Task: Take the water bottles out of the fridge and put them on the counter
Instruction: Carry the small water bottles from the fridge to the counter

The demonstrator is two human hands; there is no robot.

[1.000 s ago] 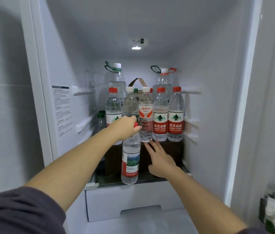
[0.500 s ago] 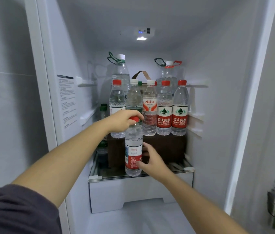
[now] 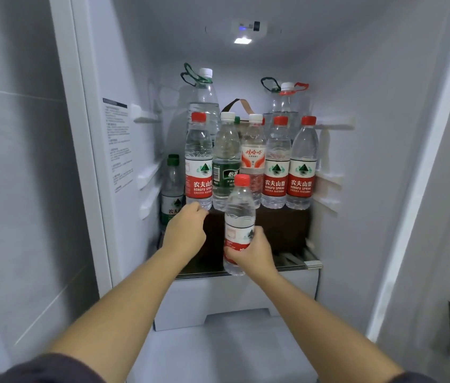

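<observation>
Partly, the right hand covers the bottle label

**Bottles on the fridge shelf, front to back**

A row of bottles stands on a box at the back of the shelf, with two large bottles behind it. A lone bottle stands left of the box. Before the row, over the shelf's front edge, the right hand holds one bottle, and the left hand is just to its left.

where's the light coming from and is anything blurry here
Head view: the fridge ceiling lamp lights the scene, blown out white; left hand, right hand and held bottle are slightly motion-blurred, the row of bottles behind sharper; the frame's right edge is smeared.
</observation>
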